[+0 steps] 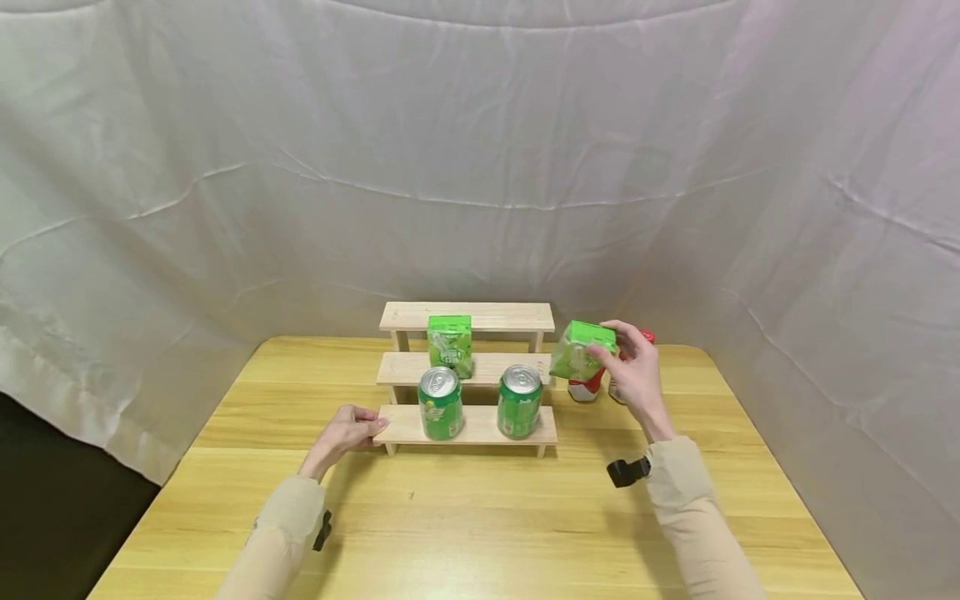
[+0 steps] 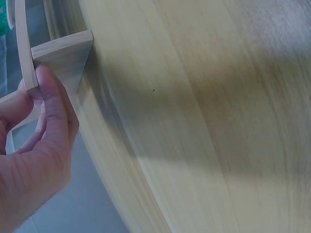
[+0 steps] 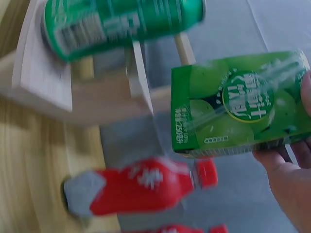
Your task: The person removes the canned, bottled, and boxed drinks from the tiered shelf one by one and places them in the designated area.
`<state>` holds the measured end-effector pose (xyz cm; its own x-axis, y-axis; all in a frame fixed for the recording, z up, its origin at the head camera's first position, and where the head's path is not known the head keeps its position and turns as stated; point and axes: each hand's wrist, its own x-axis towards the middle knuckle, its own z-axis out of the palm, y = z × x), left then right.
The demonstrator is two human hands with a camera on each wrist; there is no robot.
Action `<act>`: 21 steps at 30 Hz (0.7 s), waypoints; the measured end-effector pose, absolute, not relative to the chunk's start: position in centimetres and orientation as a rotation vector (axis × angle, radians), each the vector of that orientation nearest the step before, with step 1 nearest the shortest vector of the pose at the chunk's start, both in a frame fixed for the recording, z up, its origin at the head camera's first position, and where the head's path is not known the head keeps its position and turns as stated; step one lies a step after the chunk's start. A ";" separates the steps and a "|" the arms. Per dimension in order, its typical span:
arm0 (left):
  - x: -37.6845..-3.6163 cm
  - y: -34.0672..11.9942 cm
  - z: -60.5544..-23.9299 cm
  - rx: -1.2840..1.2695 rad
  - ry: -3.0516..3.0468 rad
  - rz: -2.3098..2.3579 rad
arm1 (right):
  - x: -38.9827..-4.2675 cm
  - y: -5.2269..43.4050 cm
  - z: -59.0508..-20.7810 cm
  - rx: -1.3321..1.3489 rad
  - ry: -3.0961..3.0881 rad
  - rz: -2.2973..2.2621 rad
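Observation:
My right hand point(image 1: 637, 375) grips a green juice box point(image 1: 573, 354) in the air, just right of the middle step of a three-step wooden shelf point(image 1: 405, 423). In the right wrist view the juice box point(image 3: 238, 104) has a straw along its face, and the fingers hold its far end. My left hand point(image 1: 348, 433) pinches the left end of the shelf's lowest board point(image 2: 26, 58) between thumb and fingers. Another green juice box point(image 1: 450, 348) stands on the middle step. Two green cans, a left one point(image 1: 441, 408) and a right one point(image 1: 519, 407), stand on the lowest step.
Beside the shelf, partly behind my right hand, stand two red-labelled bottles, one nearer the shelf point(image 3: 141, 187) and one farther off point(image 3: 175, 229). The wooden table point(image 1: 480, 517) ends at a pale fabric curtain point(image 1: 480, 167) at the back and sides.

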<state>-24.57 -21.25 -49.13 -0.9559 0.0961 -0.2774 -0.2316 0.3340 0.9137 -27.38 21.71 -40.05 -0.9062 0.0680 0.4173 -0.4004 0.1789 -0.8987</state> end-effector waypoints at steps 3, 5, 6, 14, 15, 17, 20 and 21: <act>-24.6 -21.3 -49.3 -0.127 2.325 1.657 | -27.0 23.3 -40.6 0.336 -2.101 1.755; -24.6 -21.2 -49.3 -0.134 2.321 1.662 | -26.7 24.3 -41.0 0.336 -2.108 1.734; -24.6 -21.3 -49.3 -0.135 2.319 1.663 | -26.6 24.7 -41.2 0.326 -2.117 1.722; -24.5 -21.3 -49.2 -0.136 2.332 1.642 | -26.1 27.8 -42.7 0.281 -2.119 1.697; -24.5 -21.3 -49.2 -0.142 2.330 1.647 | -26.1 28.1 -43.0 0.280 -2.116 1.702; -24.5 -21.3 -49.2 -0.137 2.331 1.642 | -26.0 28.8 -43.5 0.270 -2.119 1.699; -24.5 -21.3 -49.3 -0.148 2.328 1.647 | -25.9 29.8 -44.3 0.243 -2.149 1.678; -24.5 -21.3 -49.3 -0.149 2.326 1.650 | -25.9 30.2 -44.5 0.238 -2.165 1.664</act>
